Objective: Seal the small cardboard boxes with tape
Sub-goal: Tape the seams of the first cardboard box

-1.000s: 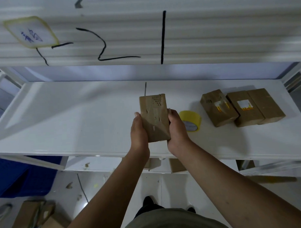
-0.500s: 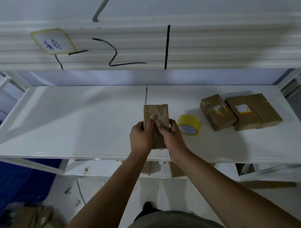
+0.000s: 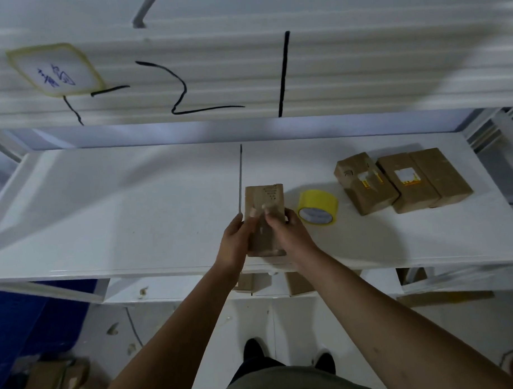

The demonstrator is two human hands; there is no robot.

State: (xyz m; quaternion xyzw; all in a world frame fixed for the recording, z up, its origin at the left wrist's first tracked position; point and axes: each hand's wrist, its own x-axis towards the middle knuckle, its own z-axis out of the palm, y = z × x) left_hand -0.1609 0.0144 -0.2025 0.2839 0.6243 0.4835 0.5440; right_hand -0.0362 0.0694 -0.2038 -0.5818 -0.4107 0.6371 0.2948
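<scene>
Since a second ago my thumbs have come off the sides of the small cardboard box (image 3: 264, 197) and onto its front face, and the box sits lower in my view. It stands on end between my palms, over the front edge of the white shelf (image 3: 134, 216). I cannot tell whether its lower end rests on the shelf. My left grip (image 3: 236, 242) wraps the left side of the box, with the thumb tip pressed on the front. My right grip (image 3: 292, 236) wraps the right side, its thumb tip just beside the other one. Both grips hold the box closely.

A yellow tape roll (image 3: 317, 207) lies on the shelf just to the right of my right grip, apart from it. Further right, three brown boxes (image 3: 406, 183) lie side by side, touching one another; two show a pale label on top. A thin dark line (image 3: 240, 177) runs along the shelf behind the held box. Above, the upper shelf edge (image 3: 361, 74) carries black pen strokes and a yellow-rimmed note (image 3: 56, 70). Cardboard (image 3: 52, 379) lies on the floor at lower left.
</scene>
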